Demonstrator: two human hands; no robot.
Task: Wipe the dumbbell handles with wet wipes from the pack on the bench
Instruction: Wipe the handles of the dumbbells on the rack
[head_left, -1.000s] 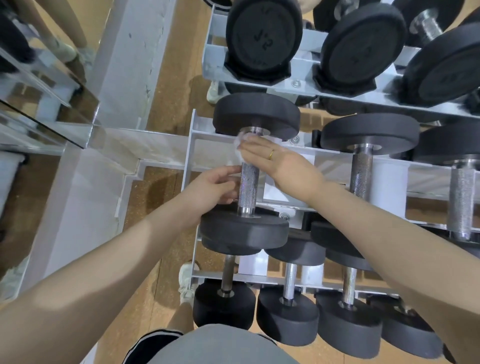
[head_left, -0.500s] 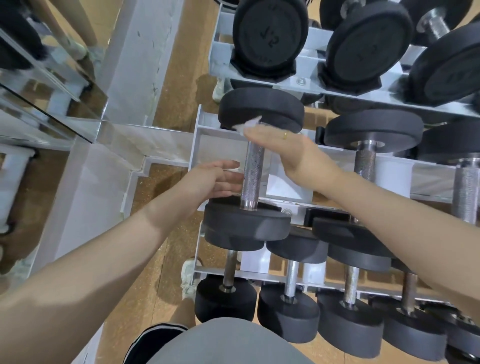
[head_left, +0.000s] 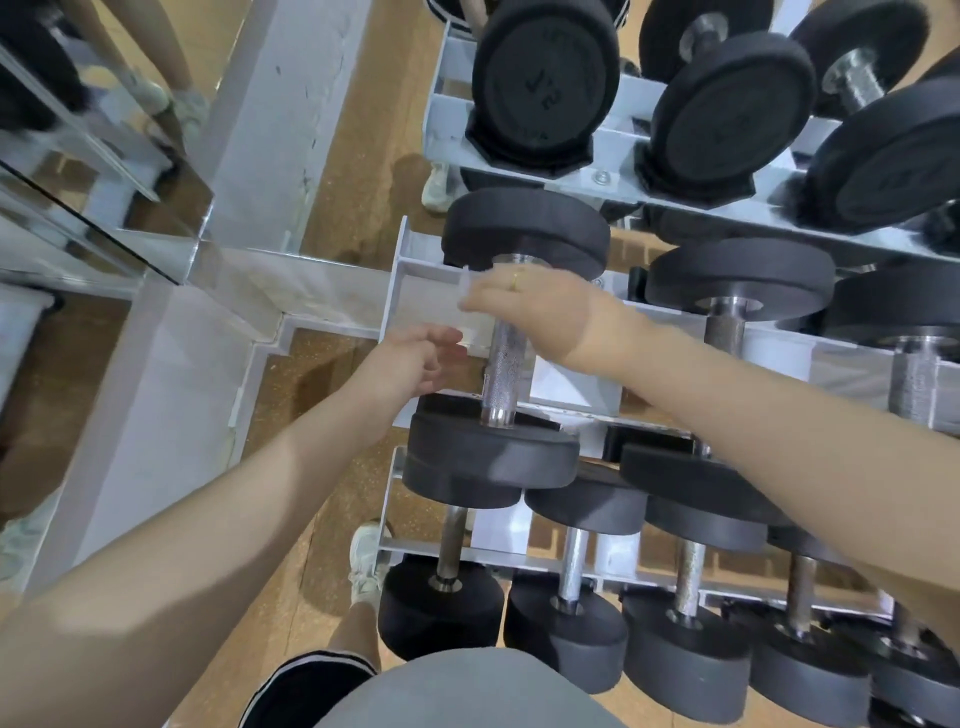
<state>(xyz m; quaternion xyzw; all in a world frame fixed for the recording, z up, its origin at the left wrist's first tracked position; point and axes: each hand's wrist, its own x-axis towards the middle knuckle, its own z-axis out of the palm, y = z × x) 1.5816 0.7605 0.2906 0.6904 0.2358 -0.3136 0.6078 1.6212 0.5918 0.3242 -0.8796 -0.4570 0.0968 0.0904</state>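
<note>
At the handle's (head_left: 503, 371) far end, right hand (head_left: 530, 306) grips a wipe (head_left: 464, 283); left hand (head_left: 410, 358) relaxed just beside.

A mirror (head_left: 88, 171) leans along the left, its glass reflecting pale shoes and a bit of brown floor. Beside it rises a white pillar (head_left: 270, 119) with scuffed paint. Below, a white sneaker (head_left: 366, 564) stands on the speckled cork floor (head_left: 337, 171), above grey shorts (head_left: 457, 691) with a black striped hem.
</note>
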